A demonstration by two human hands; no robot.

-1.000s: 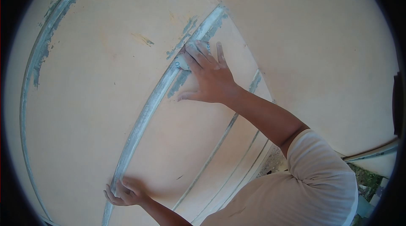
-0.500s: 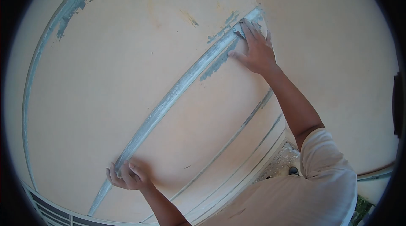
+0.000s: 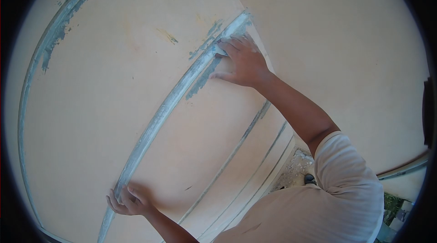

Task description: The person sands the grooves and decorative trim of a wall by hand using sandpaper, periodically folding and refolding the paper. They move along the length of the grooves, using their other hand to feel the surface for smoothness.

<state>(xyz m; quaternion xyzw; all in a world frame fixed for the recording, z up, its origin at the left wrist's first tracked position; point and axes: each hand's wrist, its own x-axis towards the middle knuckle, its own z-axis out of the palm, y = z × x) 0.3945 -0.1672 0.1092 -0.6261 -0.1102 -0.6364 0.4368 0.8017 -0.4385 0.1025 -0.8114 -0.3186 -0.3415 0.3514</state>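
A grey-white band (image 3: 157, 120) runs diagonally across the beige wall (image 3: 104, 93). Near its upper end, my right hand (image 3: 243, 58) presses a folded piece of sandpaper (image 3: 220, 51) onto the band, thumb spread out on the wall below. Part of the sheet is hidden under the fingers. Lower down, my left hand (image 3: 130, 200) rests against the same band with its fingers loosely curled and apart; I see nothing held in it. Grey filler patches (image 3: 203, 79) lie on both sides of the band close to my right hand.
Another curved grey band (image 3: 34, 65) follows the left side. Thinner grey lines (image 3: 227, 161) cross the wall at lower right. A wall corner stands right of my right hand. Rubble-strewn ground (image 3: 293, 170) and a dark shoe (image 3: 309, 179) show below.
The camera view has turned, so the wall and both hands sit further left and mostly lower. My right hand has slid slightly down along the band with the sandpaper.
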